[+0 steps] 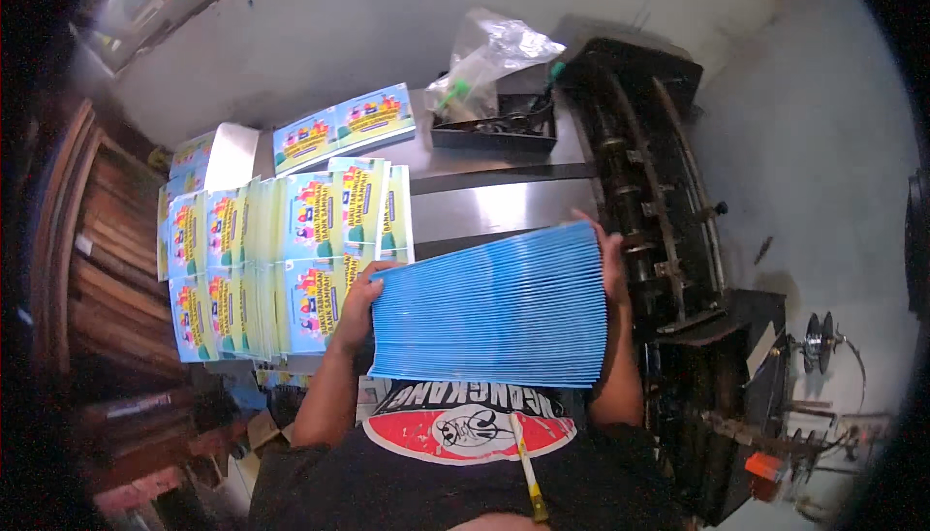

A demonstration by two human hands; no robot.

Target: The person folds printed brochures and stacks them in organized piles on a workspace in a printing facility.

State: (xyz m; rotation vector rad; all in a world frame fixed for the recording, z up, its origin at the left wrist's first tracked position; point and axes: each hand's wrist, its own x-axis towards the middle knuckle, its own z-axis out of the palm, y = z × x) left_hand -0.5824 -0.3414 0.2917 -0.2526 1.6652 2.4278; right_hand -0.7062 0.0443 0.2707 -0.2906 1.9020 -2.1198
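A thick stack of blue-edged booklets (489,308) is held in front of my chest, its many edges fanned in even steps. My left hand (358,300) grips the stack's left end, with the thumb at the upper corner. At the right end my right hand (612,265) is closed round the side, its fingers partly hidden behind the stack. Just left of it, rows of printed booklets with yellow and blue covers (315,289) lie overlapping on the metal table (465,206).
Behind them lies another pile of booklets (373,114). A black tray (494,134) holds small tools and a clear plastic bag (484,56). A dark machine with rollers (639,182) borders the table on the right. Wooden boards (116,250) stand at the far left.
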